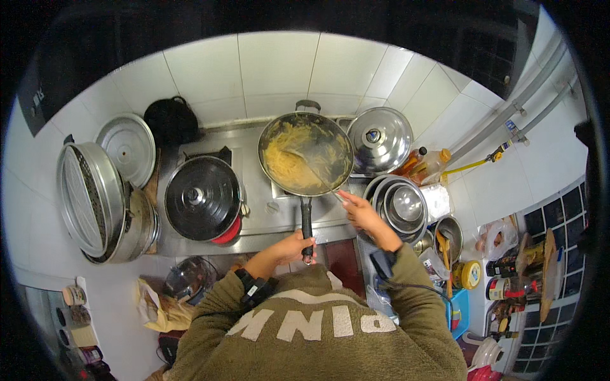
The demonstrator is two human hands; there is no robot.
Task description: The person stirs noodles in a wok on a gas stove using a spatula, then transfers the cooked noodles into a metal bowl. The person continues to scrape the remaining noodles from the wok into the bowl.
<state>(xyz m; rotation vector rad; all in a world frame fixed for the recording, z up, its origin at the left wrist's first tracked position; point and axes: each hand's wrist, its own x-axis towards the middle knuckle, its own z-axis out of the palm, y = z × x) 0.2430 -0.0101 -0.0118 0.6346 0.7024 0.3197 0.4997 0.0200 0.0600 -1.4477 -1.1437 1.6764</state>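
Note:
A dark wok (333, 133) sits over the right side of the steel gas stove, with pale yellow shredded food (286, 164) spread across its left and lower inside. My left hand (290, 247) is closed around the wok's black handle (306, 219). My right hand (363, 215) grips the metal handle of a spatula (317, 174), whose head rests among the shreds. A thin haze seems to hang over the wok.
Left of the wok stands a black lidded pan (202, 197); farther left are stacked steamer pots (107, 205) and a round metal lid (127, 150). On the right are a shiny domed lid (381, 138), nested steel bowls (405, 205) and bottles (431, 164). A tiled wall (276, 66) rises behind.

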